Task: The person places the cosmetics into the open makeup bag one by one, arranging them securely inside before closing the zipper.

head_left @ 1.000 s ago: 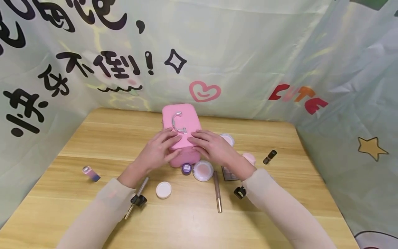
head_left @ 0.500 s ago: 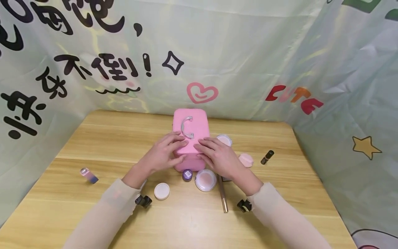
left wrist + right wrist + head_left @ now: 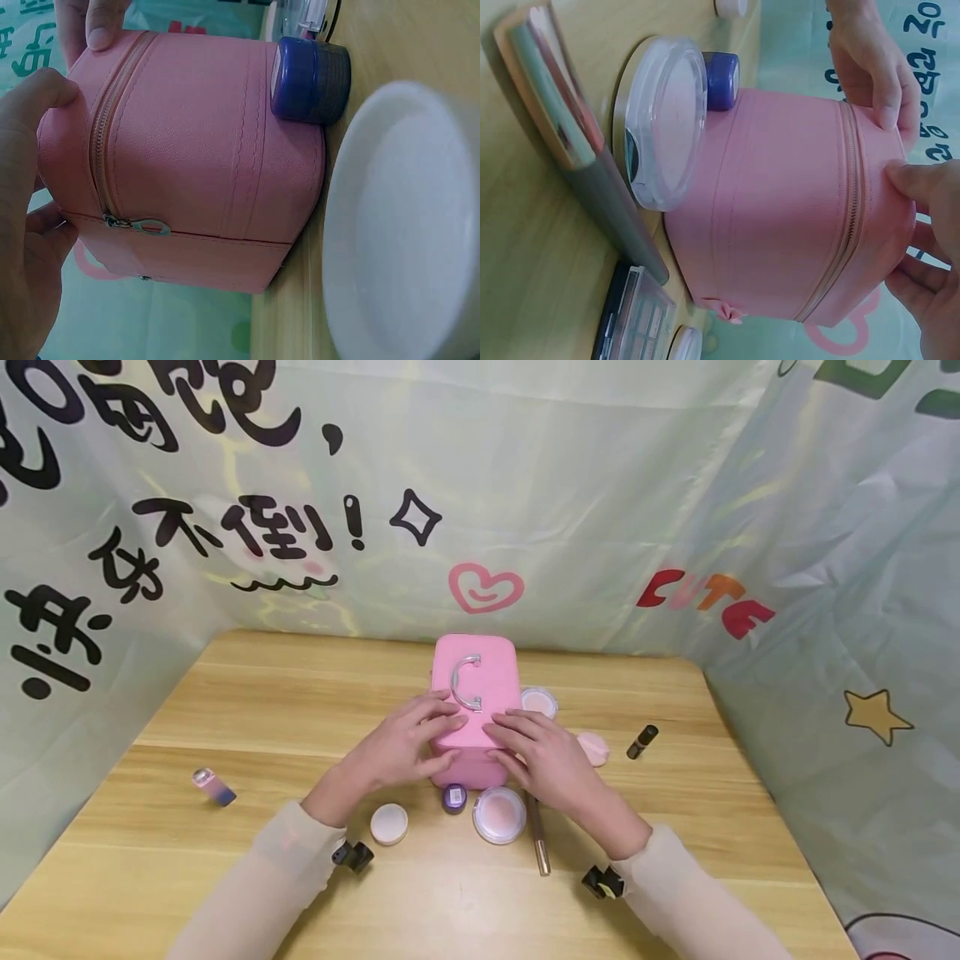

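A pink makeup case [image 3: 487, 670] with a silver handle [image 3: 460, 683] on top stands upright, its lid down. My left hand [image 3: 405, 739] holds the lid's near left corner, thumb against the front and fingers over the top. At the near right corner, my right hand [image 3: 551, 760] holds it the same way. The zipper [image 3: 101, 142] runs below the lid, with its pull [image 3: 150, 225] at the left corner. Right at the case's front sit a small purple jar [image 3: 453, 798] and a round clear-lidded compact [image 3: 499, 815].
A brown and gold tube [image 3: 540, 839] lies beside the compact, near a palette [image 3: 641, 315]. A white round container [image 3: 389, 823] sits front left, a pink-blue tube [image 3: 213, 786] far left. Rightward are another compact [image 3: 539, 702], a pink puff [image 3: 593, 749] and a black tube [image 3: 642, 742].
The case has slid to the right and toward me under both hands. The purple jar and the front compact have shifted nearer along with it.
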A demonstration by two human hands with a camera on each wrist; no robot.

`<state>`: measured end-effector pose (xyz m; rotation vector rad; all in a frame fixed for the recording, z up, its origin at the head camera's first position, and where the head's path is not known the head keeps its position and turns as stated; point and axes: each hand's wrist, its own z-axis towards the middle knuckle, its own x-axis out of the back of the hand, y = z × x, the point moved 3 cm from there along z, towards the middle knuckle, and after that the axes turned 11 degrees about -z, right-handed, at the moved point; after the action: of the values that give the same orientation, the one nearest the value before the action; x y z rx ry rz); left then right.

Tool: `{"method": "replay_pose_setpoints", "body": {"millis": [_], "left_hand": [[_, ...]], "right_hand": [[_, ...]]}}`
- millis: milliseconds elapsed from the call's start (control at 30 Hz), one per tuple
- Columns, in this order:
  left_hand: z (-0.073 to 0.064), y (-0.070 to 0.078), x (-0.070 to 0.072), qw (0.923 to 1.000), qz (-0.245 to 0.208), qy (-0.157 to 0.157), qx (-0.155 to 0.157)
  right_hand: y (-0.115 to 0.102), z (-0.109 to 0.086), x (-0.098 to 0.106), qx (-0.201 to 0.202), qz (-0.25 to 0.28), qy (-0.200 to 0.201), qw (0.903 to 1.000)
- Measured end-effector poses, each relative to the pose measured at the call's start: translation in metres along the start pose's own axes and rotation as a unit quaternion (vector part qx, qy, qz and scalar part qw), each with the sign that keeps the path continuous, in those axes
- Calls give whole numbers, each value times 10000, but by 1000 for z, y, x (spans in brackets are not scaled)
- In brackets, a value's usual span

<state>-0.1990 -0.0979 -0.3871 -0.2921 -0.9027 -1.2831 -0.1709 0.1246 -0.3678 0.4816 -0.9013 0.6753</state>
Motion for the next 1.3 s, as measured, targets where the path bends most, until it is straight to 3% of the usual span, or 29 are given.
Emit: {"method": "replay_pose_setpoints", "body": {"millis": [367,833,1100,1300], "left_hand": [[5,6,0,9994,112,-317,85],[17,24,-12,9907,1214,-223,-570],[21,31,-21,9852,1541,-205,-716],[19,34,-26,9818,1721,-115,-790]], "right_hand": [[5,-14,4,-194,343,19,9992],[33,-27,-10,372,769,593,9946],[36,-30,-12,499,704,763,9933],[36,-34,-16,629,765,1208,9877]]}}
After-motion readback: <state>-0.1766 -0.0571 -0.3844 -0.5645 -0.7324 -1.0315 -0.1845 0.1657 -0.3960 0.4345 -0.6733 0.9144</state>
